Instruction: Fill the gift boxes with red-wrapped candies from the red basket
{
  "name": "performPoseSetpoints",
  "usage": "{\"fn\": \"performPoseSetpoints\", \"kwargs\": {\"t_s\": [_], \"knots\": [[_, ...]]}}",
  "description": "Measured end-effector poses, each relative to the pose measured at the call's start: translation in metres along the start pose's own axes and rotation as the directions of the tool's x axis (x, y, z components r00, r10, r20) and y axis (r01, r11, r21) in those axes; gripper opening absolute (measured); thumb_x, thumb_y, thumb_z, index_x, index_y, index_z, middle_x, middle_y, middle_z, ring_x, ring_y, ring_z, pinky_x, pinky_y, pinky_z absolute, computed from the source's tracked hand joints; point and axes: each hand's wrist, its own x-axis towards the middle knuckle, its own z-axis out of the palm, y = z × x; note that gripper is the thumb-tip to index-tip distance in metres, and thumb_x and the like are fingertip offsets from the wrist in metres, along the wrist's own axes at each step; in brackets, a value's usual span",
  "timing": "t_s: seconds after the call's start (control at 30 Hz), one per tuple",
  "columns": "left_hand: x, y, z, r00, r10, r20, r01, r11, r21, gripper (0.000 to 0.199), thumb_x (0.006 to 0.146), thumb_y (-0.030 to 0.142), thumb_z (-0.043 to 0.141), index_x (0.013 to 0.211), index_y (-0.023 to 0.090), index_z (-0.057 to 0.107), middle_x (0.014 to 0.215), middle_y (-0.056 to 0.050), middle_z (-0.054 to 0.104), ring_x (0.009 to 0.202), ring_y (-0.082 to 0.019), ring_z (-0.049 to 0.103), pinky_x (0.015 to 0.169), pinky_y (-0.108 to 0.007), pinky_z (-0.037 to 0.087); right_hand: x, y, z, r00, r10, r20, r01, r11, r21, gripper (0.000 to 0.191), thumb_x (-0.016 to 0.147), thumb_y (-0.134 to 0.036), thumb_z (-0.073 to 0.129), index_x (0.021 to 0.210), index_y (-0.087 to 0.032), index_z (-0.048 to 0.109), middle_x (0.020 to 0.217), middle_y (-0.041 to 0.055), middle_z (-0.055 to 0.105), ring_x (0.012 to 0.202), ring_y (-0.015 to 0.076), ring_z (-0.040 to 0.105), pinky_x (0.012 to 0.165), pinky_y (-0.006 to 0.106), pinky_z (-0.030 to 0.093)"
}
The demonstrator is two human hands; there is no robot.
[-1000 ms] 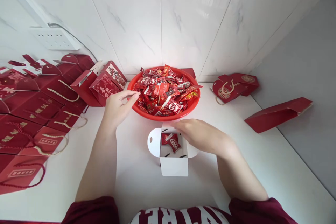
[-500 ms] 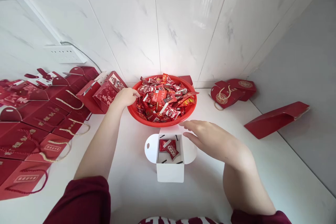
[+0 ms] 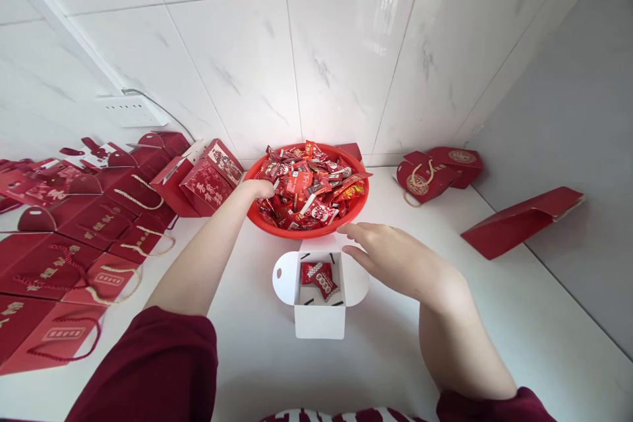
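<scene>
My left hand reaches over the left side of a round red basin and into the heap of red-wrapped candies. Its fingertips are hidden, so what they touch cannot be made out. My right hand is held out beside the basin's front edge, fingers stretched, thumb apart, nothing in it. Below that hand stands a small white box, its flaps unfolded, close in front of the basin. Two red candy packets lie inside the box, one partly over the other.
Rows of red gift boxes with rope handles fill the left of the white table. Two red boxes stand left of the basin. Flat red boxes lie at the back right, and another red box rests nearer the grey wall.
My left hand has moved right and down, from the basin's left rim into the candies. My right hand and the white box have stayed nearly still. The view has shifted slightly.
</scene>
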Motion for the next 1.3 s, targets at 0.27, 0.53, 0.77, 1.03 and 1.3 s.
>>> {"fn": "performPoseSetpoints", "kwargs": {"t_s": [0.27,0.53,0.77,1.03,1.3], "knots": [[-0.009,-0.002,-0.015,0.977,-0.07,0.202,0.062,0.997,0.047,0.037,0.095,0.034,0.061,0.126,0.015,0.058,0.125,-0.011,0.061,0.107,-0.024,0.063,0.09,-0.044,0.056,-0.006,0.004,0.002,0.999,-0.002,-0.036,0.002,1.0,0.007,0.023,0.101,-0.026,0.044,0.118,-0.023,0.059,0.107,0.0064,0.071,0.097,0.0245,0.068,0.074,0.032,0.047],[-0.054,-0.018,-0.034,0.988,0.123,0.09,-0.112,0.986,-0.121,0.015,0.08,0.029,0.068,0.079,0.014,0.074,0.068,-0.001,0.07,0.063,-0.016,0.063,0.062,-0.025,0.047,-0.004,0.006,0.001,0.999,0.004,-0.048,-0.003,1.0,0.022,0.028,0.1,-0.024,0.044,0.124,-0.024,0.059,0.108,0.0074,0.071,0.097,0.0248,0.068,0.075,0.032,0.048],[-0.09,-0.014,-0.057,0.982,0.162,-0.094,-0.182,0.946,-0.269,0.033,0.08,0.039,0.061,0.099,0.019,0.079,0.053,0.001,0.062,0.046,-0.012,0.048,0.05,-0.023,0.034,-0.002,0.007,0.005,0.999,0.02,-0.043,-0.019,1.0,0.02,0.025,0.101,-0.025,0.043,0.12,-0.025,0.059,0.111,0.0068,0.071,0.1,0.0253,0.068,0.078,0.033,0.049],[-0.116,-0.003,-0.062,0.942,0.144,-0.303,-0.285,0.821,-0.495,0.045,0.078,0.052,0.068,0.109,0.021,0.078,0.045,0.002,0.049,0.045,-0.01,0.042,0.045,-0.023,0.023,0.0,0.006,0.004,0.999,0.034,-0.034,-0.033,0.999,0.012,0.021,0.1,-0.025,0.043,0.112,-0.024,0.061,0.108,0.0064,0.071,0.098,0.0242,0.069,0.077,0.032,0.049],[-0.094,0.003,-0.047,0.923,0.156,-0.353,-0.27,0.914,-0.303,0.028,0.087,0.024,0.055,0.103,0.018,0.077,0.111,-0.005,0.074,0.097,-0.02,0.067,0.077,-0.024,0.053,0.002,0.002,0.003,0.999,0.048,-0.002,-0.048,0.999,0.008,0.026,0.101,-0.026,0.042,0.118,-0.024,0.061,0.104,0.008,0.071,0.095,0.0251,0.069,0.074,0.031,0.047]]}}
